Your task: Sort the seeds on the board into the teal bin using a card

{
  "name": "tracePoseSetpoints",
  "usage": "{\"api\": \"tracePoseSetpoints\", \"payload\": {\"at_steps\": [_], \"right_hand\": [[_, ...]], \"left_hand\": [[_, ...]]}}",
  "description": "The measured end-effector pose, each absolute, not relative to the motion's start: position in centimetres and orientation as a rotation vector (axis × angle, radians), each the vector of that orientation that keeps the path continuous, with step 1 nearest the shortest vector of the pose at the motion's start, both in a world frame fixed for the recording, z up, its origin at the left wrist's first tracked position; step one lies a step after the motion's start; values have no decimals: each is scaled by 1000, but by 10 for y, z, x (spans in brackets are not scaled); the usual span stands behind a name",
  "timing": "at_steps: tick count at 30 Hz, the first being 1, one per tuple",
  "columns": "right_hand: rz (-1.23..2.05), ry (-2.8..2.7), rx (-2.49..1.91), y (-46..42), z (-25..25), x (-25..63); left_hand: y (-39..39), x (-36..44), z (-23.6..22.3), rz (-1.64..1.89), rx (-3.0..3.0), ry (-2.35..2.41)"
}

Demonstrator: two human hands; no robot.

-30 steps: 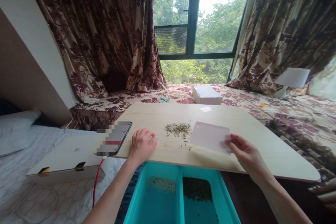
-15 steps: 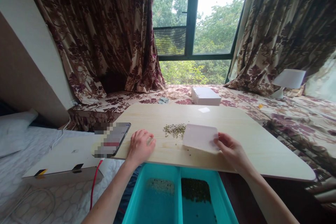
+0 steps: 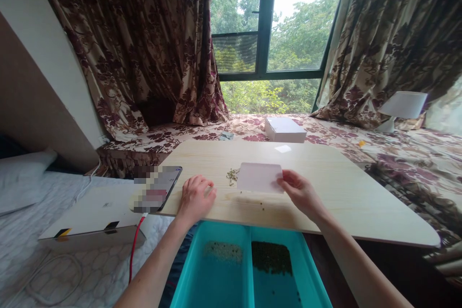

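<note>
My right hand (image 3: pixel 298 190) pinches the right edge of a pale, flat plastic sheet (image 3: pixel 259 176), tilted low over the wooden tabletop (image 3: pixel 361 202). Small greenish-brown beans or seeds (image 3: pixel 233 176) show past the sheet's left edge; it hides part of the pile. A few loose ones lie nearer the front edge. My left hand (image 3: pixel 197 195) rests on the tabletop left of the pile, fingers curled in; whatever they hold, if anything, is hidden. Below the front edge is a turquoise two-compartment bin (image 3: pixel 250 269), with pale grains (image 3: pixel 224 251) in its left side and dark green beans (image 3: pixel 271 257) in its right.
A phone (image 3: pixel 171 185) with a red cable (image 3: pixel 133 250) lies at the tabletop's left edge, partly over a white box (image 3: pixel 90 216) on the bed. Behind the table, a white box (image 3: pixel 285 130) and a lamp (image 3: pixel 404 106) stand on the patterned window seat.
My right hand has moved the sheet left and slightly away from me, over part of the bean pile; less of the pile shows. My left hand stays in about the same place.
</note>
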State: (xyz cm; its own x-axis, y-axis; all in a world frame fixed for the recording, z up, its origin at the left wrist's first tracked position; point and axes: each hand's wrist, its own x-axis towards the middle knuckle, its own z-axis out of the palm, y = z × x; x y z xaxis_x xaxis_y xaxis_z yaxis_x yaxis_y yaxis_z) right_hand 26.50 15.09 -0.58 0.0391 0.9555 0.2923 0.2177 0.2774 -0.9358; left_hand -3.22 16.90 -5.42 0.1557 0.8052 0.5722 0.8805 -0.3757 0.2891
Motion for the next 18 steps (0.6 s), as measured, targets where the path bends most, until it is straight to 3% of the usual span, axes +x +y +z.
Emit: {"api": "tracePoseSetpoints", "payload": {"at_steps": [18], "right_hand": [[959,-1491,-1113,155,-6,272]], "left_hand": [[170,-32,-54,-1044,-2334,-1705]]}}
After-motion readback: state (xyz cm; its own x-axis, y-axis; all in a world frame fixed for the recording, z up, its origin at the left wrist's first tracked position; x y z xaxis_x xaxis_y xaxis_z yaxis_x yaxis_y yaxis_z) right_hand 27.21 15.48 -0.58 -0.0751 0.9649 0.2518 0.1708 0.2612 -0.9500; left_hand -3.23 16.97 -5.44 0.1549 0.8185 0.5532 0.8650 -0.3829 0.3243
